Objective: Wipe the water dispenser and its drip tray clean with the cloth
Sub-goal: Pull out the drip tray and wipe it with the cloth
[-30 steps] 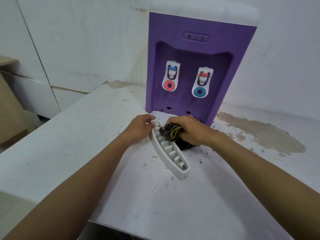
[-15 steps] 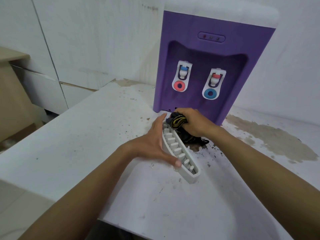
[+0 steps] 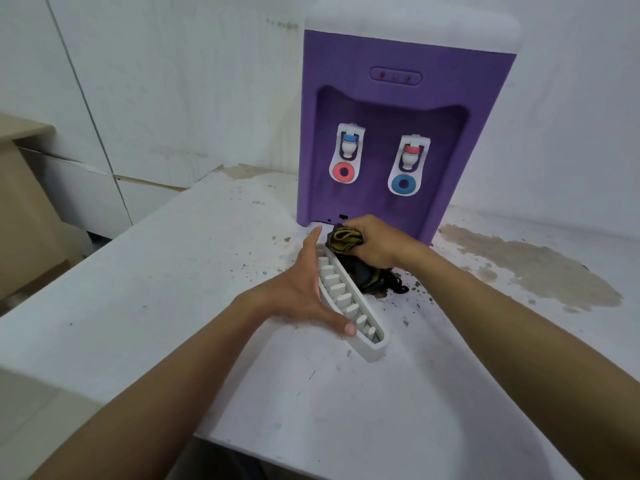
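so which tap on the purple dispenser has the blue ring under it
The right-hand white tap, with the red cap; the left-hand tap has a blue cap over a pink ring.

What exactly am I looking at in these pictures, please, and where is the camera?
There is no machine here: a person works with bare hands, and the camera sits on their head, looking forward and down, so both arms reach in from below. On the dirty white table stands a purple water dispenser with two taps. Its white drip tray lies detached in front of it. The left hand, fingers straight, steadies the tray's side; the right hand grips a bunched dark cloth at the tray's far end. Dark crumbs and a brown stain mark the table.
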